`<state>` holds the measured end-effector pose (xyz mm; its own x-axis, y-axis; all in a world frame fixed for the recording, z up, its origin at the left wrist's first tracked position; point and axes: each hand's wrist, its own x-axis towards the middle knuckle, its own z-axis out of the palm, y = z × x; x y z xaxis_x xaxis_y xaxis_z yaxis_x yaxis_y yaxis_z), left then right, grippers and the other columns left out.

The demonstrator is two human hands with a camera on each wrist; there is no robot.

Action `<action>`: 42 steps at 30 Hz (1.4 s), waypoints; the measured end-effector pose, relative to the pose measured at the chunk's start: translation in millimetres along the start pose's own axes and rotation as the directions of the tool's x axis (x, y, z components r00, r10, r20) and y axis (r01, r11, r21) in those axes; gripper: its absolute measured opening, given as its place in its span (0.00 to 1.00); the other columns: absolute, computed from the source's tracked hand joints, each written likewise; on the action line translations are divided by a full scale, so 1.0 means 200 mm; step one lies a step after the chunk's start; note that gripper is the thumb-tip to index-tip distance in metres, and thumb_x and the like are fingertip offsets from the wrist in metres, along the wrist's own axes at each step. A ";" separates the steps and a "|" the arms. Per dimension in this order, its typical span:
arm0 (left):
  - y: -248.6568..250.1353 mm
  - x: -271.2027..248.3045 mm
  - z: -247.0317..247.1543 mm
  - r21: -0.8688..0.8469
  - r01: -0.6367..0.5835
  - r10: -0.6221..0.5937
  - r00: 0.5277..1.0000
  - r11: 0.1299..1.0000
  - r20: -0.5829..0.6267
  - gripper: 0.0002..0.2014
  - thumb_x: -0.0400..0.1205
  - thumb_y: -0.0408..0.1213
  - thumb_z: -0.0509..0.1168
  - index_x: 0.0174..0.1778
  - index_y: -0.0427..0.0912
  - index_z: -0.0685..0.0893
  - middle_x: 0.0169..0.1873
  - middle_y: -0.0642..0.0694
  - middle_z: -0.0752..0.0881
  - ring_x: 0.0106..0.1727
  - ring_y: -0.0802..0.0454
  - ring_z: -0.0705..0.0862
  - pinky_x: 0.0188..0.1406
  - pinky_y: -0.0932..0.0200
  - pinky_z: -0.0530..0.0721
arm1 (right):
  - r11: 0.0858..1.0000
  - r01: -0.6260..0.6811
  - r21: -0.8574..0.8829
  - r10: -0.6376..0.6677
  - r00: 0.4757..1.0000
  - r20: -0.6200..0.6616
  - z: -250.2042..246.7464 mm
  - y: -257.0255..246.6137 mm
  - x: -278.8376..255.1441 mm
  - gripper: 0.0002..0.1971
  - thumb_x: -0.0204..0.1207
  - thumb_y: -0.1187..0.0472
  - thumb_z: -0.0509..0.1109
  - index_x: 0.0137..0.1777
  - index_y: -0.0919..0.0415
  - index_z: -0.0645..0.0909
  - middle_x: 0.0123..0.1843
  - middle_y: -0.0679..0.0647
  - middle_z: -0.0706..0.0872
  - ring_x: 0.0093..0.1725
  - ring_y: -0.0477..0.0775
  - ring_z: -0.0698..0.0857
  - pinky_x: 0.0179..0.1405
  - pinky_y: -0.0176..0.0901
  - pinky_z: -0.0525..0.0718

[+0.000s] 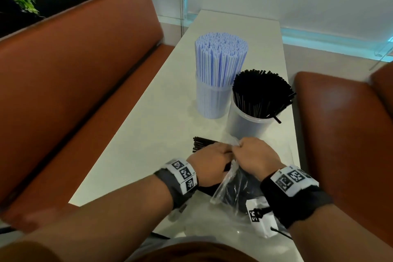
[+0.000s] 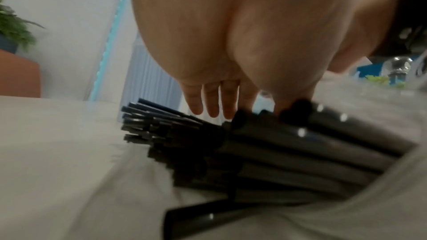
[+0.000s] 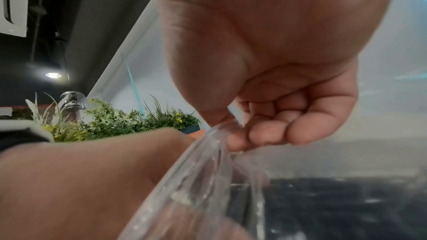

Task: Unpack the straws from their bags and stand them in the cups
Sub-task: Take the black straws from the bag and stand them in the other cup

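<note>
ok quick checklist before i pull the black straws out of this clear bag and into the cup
1. Right hand pinches the clear plastic bag at its mouth: ok.
2. Left hand on the bundle of loose black straws: ok; grip closed: cannot tell.
3. Bag fully open: cannot tell.
4. Translucent cup of black straws upright, within reach: ok.
5. Room left in that cup: not ok, looks packed.
6. One straw hanging over its rim: not ok.

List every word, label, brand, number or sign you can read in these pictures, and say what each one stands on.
No readable words, brands or numbers.
Left wristband: black-and-white square code markers, no letters.
Right wristband: the same kind of markers, no letters.
White label on the clear straw bag: one square code marker; any print on it is too small to read.
The cups show no print.
</note>
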<state>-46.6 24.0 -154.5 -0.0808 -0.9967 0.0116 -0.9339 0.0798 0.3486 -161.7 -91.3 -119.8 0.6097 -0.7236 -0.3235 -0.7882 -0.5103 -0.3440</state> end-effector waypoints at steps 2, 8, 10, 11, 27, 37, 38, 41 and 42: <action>0.01 0.05 0.01 0.086 -0.025 0.018 0.997 0.996 0.078 0.21 0.88 0.47 0.61 0.70 0.35 0.81 0.68 0.38 0.80 0.68 0.41 0.77 0.75 0.47 0.70 | 1.000 0.016 0.010 -0.016 1.000 -0.003 -0.01 0.00 0.00 0.15 0.81 0.48 0.58 0.42 0.56 0.79 0.45 0.53 0.84 0.46 0.56 0.83 0.40 0.47 0.75; 0.04 0.12 -0.01 0.256 -0.020 -0.051 0.961 0.966 0.270 0.13 0.87 0.39 0.59 0.60 0.35 0.82 0.62 0.36 0.79 0.60 0.41 0.77 0.63 0.43 0.79 | 0.999 0.037 0.008 -0.036 0.999 -0.034 -0.03 0.00 -0.02 0.13 0.80 0.49 0.59 0.41 0.54 0.80 0.41 0.49 0.84 0.43 0.53 0.84 0.40 0.47 0.77; 0.04 0.13 -0.01 0.270 0.010 -0.083 0.962 0.963 0.259 0.13 0.87 0.35 0.59 0.64 0.33 0.80 0.64 0.36 0.78 0.60 0.42 0.77 0.61 0.46 0.81 | 1.000 0.025 0.013 -0.024 0.999 -0.042 -0.04 0.00 -0.03 0.14 0.80 0.47 0.60 0.42 0.53 0.81 0.40 0.49 0.84 0.42 0.52 0.85 0.42 0.47 0.80; 0.05 0.13 -0.01 0.278 0.015 -0.089 0.963 0.960 0.254 0.13 0.87 0.34 0.59 0.65 0.33 0.79 0.65 0.36 0.77 0.59 0.43 0.77 0.59 0.48 0.81 | 1.000 0.023 0.009 -0.023 0.999 -0.049 -0.05 -0.01 -0.03 0.14 0.80 0.46 0.60 0.42 0.53 0.81 0.40 0.49 0.85 0.42 0.52 0.85 0.42 0.47 0.81; -0.47 -0.32 -0.29 0.333 0.293 -0.323 0.945 0.896 0.039 0.11 0.85 0.41 0.57 0.64 0.52 0.74 0.52 0.50 0.83 0.53 0.46 0.83 0.50 0.49 0.74 | 0.975 0.109 0.192 -0.064 0.972 -0.226 0.01 0.02 -0.09 0.14 0.84 0.56 0.61 0.64 0.44 0.84 0.61 0.48 0.81 0.53 0.51 0.83 0.54 0.48 0.81; -0.26 -0.32 -0.27 -0.014 0.272 -0.269 0.942 0.962 -0.201 0.17 0.81 0.39 0.64 0.66 0.50 0.78 0.50 0.47 0.86 0.47 0.43 0.84 0.42 0.47 0.82 | 0.629 0.480 0.612 -0.201 0.860 -0.468 -0.04 -0.24 -0.16 0.11 0.87 0.44 0.62 0.54 0.43 0.85 0.50 0.39 0.89 0.54 0.35 0.85 0.53 0.25 0.79; -0.20 -0.28 -0.26 0.000 0.251 -0.246 0.948 0.968 -0.202 0.19 0.80 0.40 0.64 0.68 0.51 0.76 0.51 0.48 0.86 0.47 0.43 0.84 0.41 0.47 0.82 | 0.640 0.442 0.628 -0.205 0.886 -0.415 -0.03 -0.26 -0.15 0.12 0.88 0.47 0.63 0.50 0.45 0.88 0.47 0.40 0.90 0.50 0.38 0.87 0.52 0.31 0.82; -0.10 -0.21 -0.25 0.029 0.233 -0.222 0.953 0.972 -0.207 0.23 0.83 0.46 0.62 0.75 0.58 0.68 0.53 0.50 0.85 0.48 0.44 0.85 0.41 0.48 0.84 | 0.626 0.415 0.660 -0.160 0.897 -0.413 -0.05 -0.25 -0.14 0.13 0.88 0.52 0.64 0.45 0.50 0.87 0.40 0.41 0.90 0.43 0.38 0.86 0.46 0.35 0.80; -0.08 -0.20 -0.25 0.036 0.229 -0.217 0.953 0.973 -0.211 0.23 0.84 0.48 0.61 0.76 0.59 0.66 0.53 0.50 0.85 0.48 0.45 0.85 0.41 0.47 0.84 | 0.599 0.444 0.667 -0.147 0.879 -0.453 -0.06 -0.24 -0.14 0.11 0.88 0.54 0.64 0.45 0.50 0.86 0.38 0.41 0.88 0.40 0.39 0.85 0.43 0.33 0.79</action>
<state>-10.8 60.8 -114.0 0.1990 -0.9710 0.1329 -0.9395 -0.1504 0.3077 -142.8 -51.6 -83.4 0.6138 -0.7719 0.1656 -0.1454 -0.3167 -0.9373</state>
